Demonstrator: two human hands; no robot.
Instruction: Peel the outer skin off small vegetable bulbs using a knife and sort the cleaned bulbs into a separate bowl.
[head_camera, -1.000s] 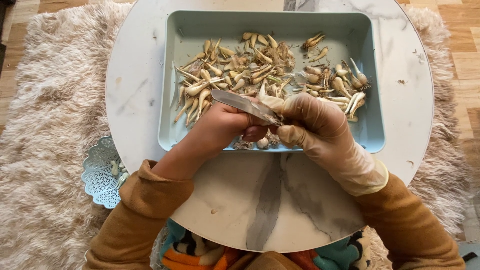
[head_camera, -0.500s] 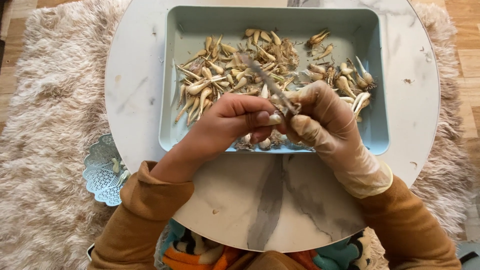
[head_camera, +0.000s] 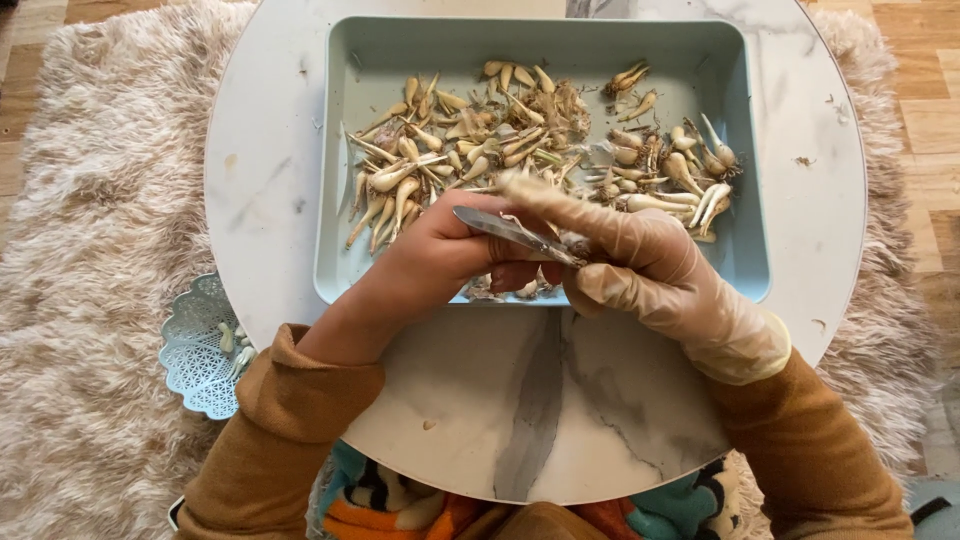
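the bare left hand is curling its grip tight around the handle end of a slim grey metal knife, whose blade is slanting across toward the other hand. the right hand, wearing a thin translucent glove, is closing its grip on a small pale bulb right at the knife's tip, though the bulb itself is mostly hidden between the fingers; the gloved forefinger is stretching out over the blade. both hands are working above the near edge of a pale blue rectangular plastic tray, which is holding a heap of small white-and-tan rooted bulbs. the tray is sitting on a round white marble tabletop. a light blue perforated dish is lying on the shaggy cream rug, tucked partly under the tabletop's edge.
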